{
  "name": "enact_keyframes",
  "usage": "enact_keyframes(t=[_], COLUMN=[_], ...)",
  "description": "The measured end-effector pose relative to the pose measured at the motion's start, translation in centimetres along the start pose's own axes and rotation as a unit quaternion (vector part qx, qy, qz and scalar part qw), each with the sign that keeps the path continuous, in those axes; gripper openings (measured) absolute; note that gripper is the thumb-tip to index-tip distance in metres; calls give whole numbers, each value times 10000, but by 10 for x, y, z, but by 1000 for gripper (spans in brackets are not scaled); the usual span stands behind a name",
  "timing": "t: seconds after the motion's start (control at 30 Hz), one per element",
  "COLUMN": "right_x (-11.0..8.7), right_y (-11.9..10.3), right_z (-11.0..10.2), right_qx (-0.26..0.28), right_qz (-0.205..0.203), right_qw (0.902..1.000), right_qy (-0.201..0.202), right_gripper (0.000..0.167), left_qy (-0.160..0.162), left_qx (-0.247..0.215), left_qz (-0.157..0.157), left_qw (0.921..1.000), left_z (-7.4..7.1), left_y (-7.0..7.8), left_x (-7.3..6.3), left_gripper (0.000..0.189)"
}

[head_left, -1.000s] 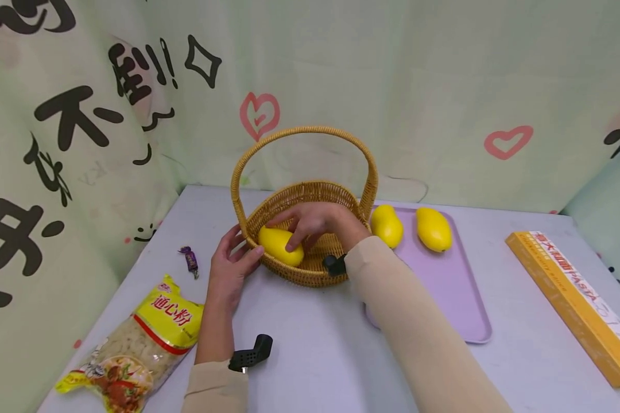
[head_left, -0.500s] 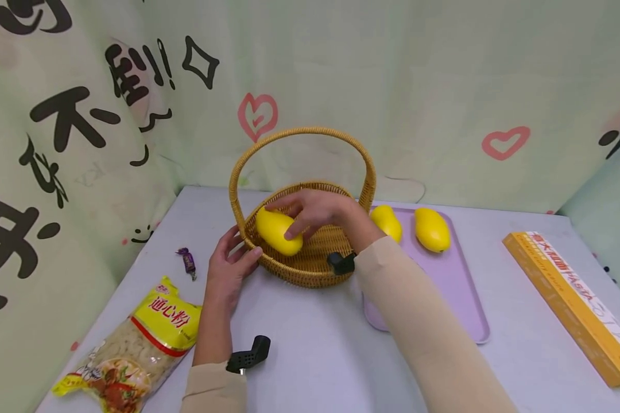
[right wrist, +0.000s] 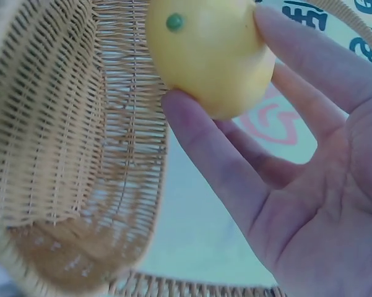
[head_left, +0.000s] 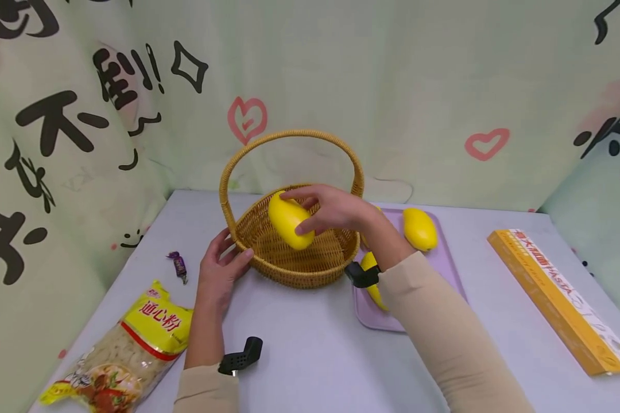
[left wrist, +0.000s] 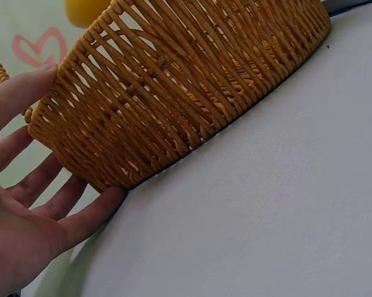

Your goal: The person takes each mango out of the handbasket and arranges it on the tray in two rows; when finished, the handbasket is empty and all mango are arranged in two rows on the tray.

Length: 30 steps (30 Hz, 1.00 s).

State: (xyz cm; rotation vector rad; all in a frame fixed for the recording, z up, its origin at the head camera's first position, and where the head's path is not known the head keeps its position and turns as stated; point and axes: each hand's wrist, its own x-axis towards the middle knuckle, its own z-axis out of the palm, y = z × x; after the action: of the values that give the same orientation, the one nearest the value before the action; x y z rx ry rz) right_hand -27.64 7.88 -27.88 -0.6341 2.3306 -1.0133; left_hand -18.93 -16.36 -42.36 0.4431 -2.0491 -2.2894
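My right hand (head_left: 336, 209) pinches a yellow mango (head_left: 289, 221) between thumb and fingers, holding it over the wicker basket (head_left: 299, 279). In the right wrist view the mango (right wrist: 210, 55) shows a green stem spot, and the basket's woven inside (right wrist: 43, 124) lies beside it. My left hand (head_left: 222, 272) grips the basket's left side. From the left wrist, the thumb of that hand (left wrist: 25, 241) lies at the basket rim (left wrist: 80, 52), with the other fingers along the outer wall. No other fruit shows inside the basket.
A purple tray (head_left: 446, 272) right of the basket bears a mango (head_left: 420, 229) and another mango (head_left: 370, 264) partly behind my right arm. A long pasta box (head_left: 558, 298) lies far right. A macaroni bag (head_left: 129, 350) and a wrapped candy (head_left: 177, 265) lie left.
My right hand has lifted the mango from the basket's left inside, up and to the right. The left hand keeps its hold on the basket. A mango formerly behind the right arm now shows.
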Motion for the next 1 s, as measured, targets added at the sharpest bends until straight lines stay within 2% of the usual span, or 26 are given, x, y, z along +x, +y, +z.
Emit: enact_keyframes(t=[0.2, 0.4, 0.63, 0.87, 1.0], right_x=[-25, -50, -77, -104, -117], right_y=[16, 30, 42, 55, 62], right_z=[-2, -6, -7, -8, -7], right_qx=[23, 231, 383, 466, 438], right_qz=[18, 407, 518, 682, 614], right_qw=[9991, 9957, 9932, 9880, 9862], right_qy=[424, 799, 973, 1309, 1471], right_gripper=[72, 69, 71, 73, 73], left_qy=[41, -21, -2, -84, -76], left_qx=[-15, -91, -99, -240, -196], left_qz=[14, 94, 60, -4, -3], left_qw=[10000, 9999, 9999, 9997, 9998], left_z=[-1, 1, 2, 2, 2], left_y=[0, 1, 2, 0, -1], left_x=[-1, -1, -2, -1, -2], left_gripper=[77, 78, 78, 81, 82])
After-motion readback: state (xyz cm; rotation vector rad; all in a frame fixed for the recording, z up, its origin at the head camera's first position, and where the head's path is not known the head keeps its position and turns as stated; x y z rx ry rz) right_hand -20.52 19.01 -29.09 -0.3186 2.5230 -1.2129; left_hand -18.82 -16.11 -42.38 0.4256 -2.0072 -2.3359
